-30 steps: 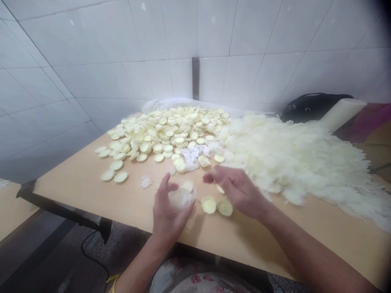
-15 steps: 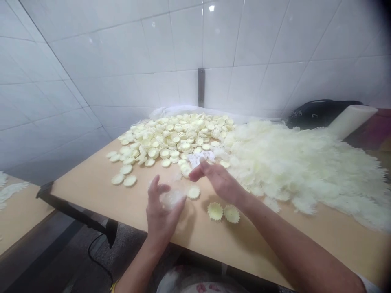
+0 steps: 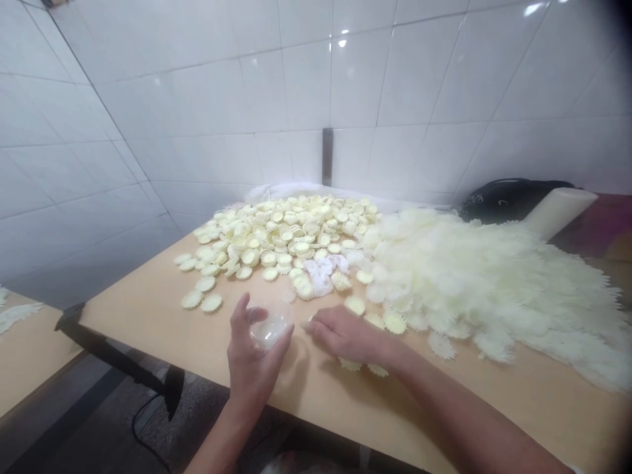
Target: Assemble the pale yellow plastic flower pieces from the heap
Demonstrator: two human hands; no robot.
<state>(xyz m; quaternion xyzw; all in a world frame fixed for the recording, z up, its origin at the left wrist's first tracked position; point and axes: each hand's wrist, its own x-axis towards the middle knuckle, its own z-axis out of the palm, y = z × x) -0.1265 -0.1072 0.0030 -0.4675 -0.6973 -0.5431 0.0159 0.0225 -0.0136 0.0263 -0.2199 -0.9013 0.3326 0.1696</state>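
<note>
Pale scalloped cups (image 3: pixel 211 303) are scattered at the left of the bench (image 3: pixel 148 306); a clear bowl (image 3: pixel 271 327) is held over it by the left hand (image 3: pixel 253 372), with the fingers curved around the bowl; a crumpled white cloth (image 3: pixel 320 273) is seen beyond; the fingers of the right hand (image 3: pixel 340 334) are curled narrow, and whether anything is gripped cannot be told; at far right, frilled pieces (image 3: pixel 474 283) are piled.
</note>
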